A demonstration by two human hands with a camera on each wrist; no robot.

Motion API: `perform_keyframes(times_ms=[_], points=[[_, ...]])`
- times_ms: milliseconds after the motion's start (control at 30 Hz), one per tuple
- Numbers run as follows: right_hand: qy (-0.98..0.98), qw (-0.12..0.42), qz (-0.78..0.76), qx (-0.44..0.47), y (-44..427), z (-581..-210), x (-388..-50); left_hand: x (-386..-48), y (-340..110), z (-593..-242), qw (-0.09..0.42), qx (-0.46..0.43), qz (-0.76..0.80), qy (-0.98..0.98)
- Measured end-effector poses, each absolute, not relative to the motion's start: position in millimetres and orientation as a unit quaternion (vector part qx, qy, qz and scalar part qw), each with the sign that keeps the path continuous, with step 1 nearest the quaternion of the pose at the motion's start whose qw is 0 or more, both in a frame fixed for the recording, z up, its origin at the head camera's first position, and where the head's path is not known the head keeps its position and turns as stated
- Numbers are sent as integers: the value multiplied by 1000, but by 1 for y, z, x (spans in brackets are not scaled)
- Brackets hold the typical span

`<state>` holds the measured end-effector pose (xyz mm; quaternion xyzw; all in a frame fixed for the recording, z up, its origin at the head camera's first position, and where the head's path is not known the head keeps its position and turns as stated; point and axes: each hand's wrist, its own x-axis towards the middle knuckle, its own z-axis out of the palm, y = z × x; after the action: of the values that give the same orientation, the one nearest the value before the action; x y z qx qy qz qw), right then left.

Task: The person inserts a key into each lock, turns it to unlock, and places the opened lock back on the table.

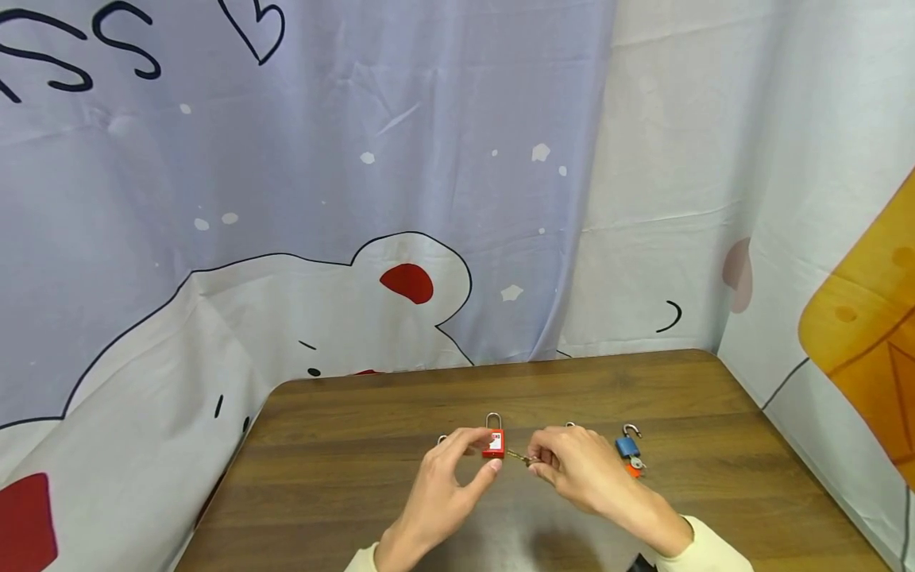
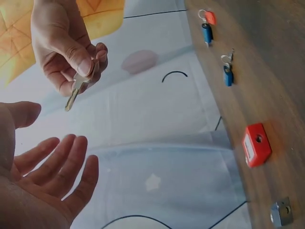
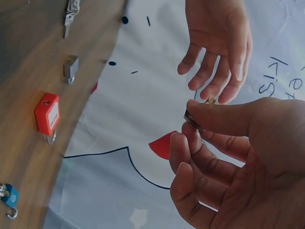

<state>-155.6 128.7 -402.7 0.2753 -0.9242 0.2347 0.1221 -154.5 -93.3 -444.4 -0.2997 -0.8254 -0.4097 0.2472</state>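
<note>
Thumb and fingers of my right hand (image 1: 579,469) pinch a metal key (image 2: 77,88), its blade sticking out toward the left hand. My left hand (image 1: 446,485) is raised with fingers spread and holds nothing. In the head view, a red padlock (image 1: 494,443) shows between the two hands. The left wrist view shows that this padlock lies on the table, apart from both hands, with its keyhole end facing me. A white label covers part of its body. Its shackle points away toward the curtain. The right fingers hide the key's head.
Left of the red padlock lies a small grey padlock (image 3: 70,69), with a bunch of keys (image 3: 71,16) beyond it. To the right are two blue padlocks (image 2: 228,75) (image 1: 627,447) with keys, one beside an orange-red tag (image 1: 633,470). A printed curtain (image 1: 400,175) hangs behind the wooden table (image 1: 343,477).
</note>
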Motion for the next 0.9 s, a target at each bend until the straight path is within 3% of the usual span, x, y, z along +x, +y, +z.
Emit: perform_keyframes(times_ms=[300,567,900], points=[[-924,124,233,277,130,-399,-152,-154,-87,-442,286,-355,-412,-789],[-921,115,242,283,131,-398,-151,-151,-85,-443,243,-342,-424,-803],[-920,119,241,283,131,-400,-149,-152,-82,-445,243,-346,-419,-804]])
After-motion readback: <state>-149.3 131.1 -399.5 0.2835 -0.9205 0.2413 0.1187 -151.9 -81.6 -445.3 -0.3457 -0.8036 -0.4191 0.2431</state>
